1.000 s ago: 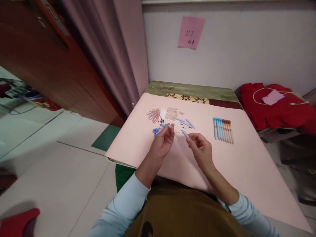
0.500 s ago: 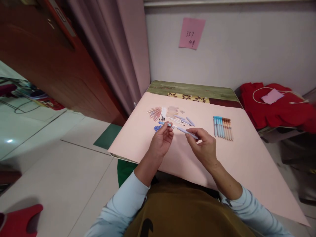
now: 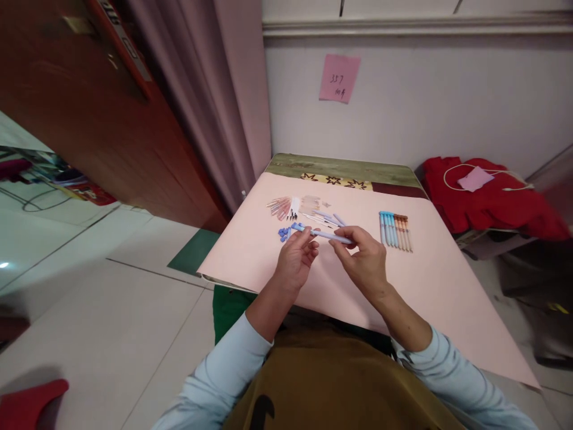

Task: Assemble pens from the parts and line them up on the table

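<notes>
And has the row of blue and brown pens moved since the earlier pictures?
No: the row of blue and brown pens keeps its place relative to the star-patterned strip; the whole view shifted.

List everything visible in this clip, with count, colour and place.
table: one, pink-covered, centre
pen: one, light blue, above table
row of pens: about eight, blue and brown, table's right
blue pieces: several, blue, table's left
pinkish tubes: several, pink, table's left
black-ended sticks: several, white and black, table's left
pale barrels: a few, pale blue, table's middle
pink note: one, pink, wall
red cloth: uncounted, red, right of table
slip: one, pink, on cloth
cable: one, whitish, on cloth
curtain: one, mauve, left
door: one, brown, far left
red item: one, red, lower left
sleeves: two, light blue, forearms
left hand: one, bare, holding pen
right hand: one, bare, holding pen
</notes>
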### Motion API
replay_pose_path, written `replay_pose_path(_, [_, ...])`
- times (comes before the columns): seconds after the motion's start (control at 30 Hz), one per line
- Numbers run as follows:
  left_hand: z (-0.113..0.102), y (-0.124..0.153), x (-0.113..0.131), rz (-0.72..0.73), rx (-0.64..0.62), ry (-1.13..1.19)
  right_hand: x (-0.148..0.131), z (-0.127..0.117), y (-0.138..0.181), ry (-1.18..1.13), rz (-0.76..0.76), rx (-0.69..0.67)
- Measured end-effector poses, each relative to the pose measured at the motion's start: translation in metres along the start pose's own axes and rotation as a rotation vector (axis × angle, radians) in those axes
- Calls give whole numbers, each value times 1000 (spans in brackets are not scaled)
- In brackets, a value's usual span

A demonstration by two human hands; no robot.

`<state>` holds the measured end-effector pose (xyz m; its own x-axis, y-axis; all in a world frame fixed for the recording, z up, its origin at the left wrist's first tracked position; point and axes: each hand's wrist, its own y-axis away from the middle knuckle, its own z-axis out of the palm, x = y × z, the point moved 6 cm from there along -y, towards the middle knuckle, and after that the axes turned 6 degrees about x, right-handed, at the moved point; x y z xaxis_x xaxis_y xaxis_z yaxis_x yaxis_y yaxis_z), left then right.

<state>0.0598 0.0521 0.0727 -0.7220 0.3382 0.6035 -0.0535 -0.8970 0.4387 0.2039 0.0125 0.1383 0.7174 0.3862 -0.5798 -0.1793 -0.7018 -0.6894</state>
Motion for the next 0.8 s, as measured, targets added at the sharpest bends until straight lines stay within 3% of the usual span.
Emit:
replay_pose_path(0.4, [22,14,1,-57,0,79,-14,-10,1,132,-130,58])
replay_pose_path(0.6, [21,22,6,5,-76,71,-4,-5,1,102,77,-10])
replay_pose_path(0.8, [6,15,14,114,4,138,-2,8,5,-21,165,-165])
